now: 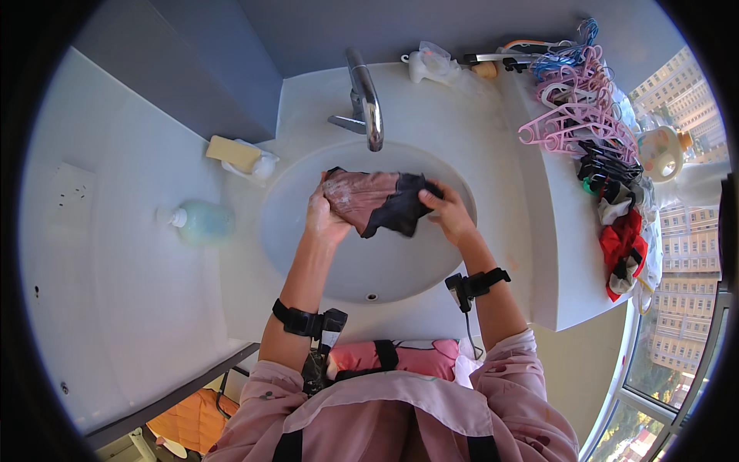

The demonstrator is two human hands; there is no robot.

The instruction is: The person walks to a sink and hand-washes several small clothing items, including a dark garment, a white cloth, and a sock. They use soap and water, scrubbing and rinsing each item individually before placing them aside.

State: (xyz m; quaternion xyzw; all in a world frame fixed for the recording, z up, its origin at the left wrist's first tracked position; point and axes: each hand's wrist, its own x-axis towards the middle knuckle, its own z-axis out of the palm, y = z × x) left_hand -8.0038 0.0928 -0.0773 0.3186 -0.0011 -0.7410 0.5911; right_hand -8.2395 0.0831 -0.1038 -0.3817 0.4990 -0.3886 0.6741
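Over the oval white sink (369, 277), a wet cloth item (364, 199) in brown and black is stretched between both hands. White suds lie on its brown part at the left. My left hand (328, 213) grips the brown end, with suds on the hand too. The black end is pinched between thumb and fingers of my right hand (447, 209). Just beyond the cloth stands a chrome faucet (372, 110), its spout pointing over the basin; no water is seen running. A drain or overflow hole (372, 297) shows near the basin's front edge.
A yellow soap bar (232, 152) rests on a white holder (261, 166) left of the basin. Farther left is a pump bottle (205, 222) of bluish liquid. Pink hangers (583, 124), a detergent jug (661, 153) and red fabric (622, 248) crowd the right ledge (545, 242).
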